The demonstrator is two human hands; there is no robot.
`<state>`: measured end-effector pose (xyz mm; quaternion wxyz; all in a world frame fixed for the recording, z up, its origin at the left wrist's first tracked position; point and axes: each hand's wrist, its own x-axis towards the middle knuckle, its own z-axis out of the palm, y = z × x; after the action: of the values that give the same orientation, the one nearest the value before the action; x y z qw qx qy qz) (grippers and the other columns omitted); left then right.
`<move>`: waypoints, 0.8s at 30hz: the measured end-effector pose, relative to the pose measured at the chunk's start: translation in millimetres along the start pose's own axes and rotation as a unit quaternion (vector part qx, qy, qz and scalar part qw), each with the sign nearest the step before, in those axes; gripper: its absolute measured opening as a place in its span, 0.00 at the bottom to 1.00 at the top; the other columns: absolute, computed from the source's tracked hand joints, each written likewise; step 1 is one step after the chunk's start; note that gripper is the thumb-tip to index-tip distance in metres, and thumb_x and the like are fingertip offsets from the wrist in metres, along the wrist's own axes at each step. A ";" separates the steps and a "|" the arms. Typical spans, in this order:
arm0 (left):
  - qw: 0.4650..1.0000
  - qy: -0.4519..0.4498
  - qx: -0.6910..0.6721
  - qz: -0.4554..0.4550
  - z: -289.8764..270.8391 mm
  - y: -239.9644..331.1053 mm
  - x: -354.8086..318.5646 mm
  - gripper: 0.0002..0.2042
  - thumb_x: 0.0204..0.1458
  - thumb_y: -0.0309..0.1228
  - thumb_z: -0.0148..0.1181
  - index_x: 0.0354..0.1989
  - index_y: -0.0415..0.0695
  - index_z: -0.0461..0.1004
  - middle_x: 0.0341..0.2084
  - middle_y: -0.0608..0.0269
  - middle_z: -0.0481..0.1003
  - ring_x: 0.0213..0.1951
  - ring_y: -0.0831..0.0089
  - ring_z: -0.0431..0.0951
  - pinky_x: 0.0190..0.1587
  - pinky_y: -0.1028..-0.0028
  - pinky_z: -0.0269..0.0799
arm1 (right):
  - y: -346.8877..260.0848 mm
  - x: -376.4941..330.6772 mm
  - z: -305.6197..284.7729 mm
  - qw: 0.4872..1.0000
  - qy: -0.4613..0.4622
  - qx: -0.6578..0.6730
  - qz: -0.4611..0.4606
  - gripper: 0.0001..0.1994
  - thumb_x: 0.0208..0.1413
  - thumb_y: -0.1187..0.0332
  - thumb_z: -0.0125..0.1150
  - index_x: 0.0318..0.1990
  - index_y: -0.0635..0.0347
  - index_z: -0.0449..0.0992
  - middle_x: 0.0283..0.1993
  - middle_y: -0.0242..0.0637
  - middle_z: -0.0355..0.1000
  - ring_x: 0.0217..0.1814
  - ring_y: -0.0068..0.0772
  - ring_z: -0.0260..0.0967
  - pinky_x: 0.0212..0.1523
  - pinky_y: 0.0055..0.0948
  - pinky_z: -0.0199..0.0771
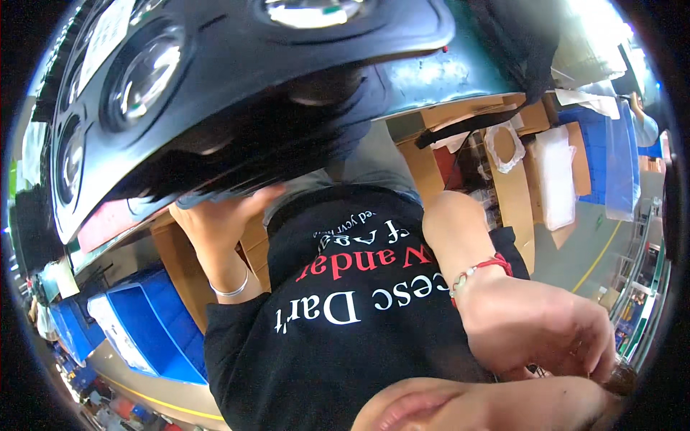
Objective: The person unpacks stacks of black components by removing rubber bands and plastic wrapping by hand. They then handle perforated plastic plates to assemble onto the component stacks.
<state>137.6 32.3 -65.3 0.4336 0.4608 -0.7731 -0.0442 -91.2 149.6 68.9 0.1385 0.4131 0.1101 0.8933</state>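
A large black moulded panel (237, 79) with several round glossy openings fills the upper left. My left hand (219, 208), with a thin silver bangle on the wrist, reaches up under its lower edge and grips it beside some dark fabric. My right hand (539, 323), with a red and pale bead bracelet on the wrist, is curled at the lower right, close to my black printed t-shirt (345, 316). Its fingertips close near a small dark thing (619, 377) at the picture's rim; whether they hold it is hidden.
Blue plastic crates (147, 323) stand at the lower left. Brown cardboard boxes (514, 179) with white plastic bags (557, 176) lie at the upper right, next to more blue crates (611, 158). A grey floor with a yellow line (596, 262) runs along the right.
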 end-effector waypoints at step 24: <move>0.993 -0.037 -0.108 -0.027 -5.0 -12.8 -17.7 0.50 0.20 0.26 0.84 0.57 0.36 0.58 0.51 0.53 0.70 0.50 0.64 0.73 0.54 0.64 0.70 | -0.4 -2.2 -31.4 0.970 0.071 -0.170 -0.158 0.14 0.63 0.68 0.47 0.53 0.59 0.70 0.54 0.41 0.68 0.59 0.35 0.63 0.55 0.35 0.64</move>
<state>153.4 39.9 -79.3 0.4508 0.4301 -0.7665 -0.1558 -113.9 146.6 47.3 0.3383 0.2958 0.0303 0.8928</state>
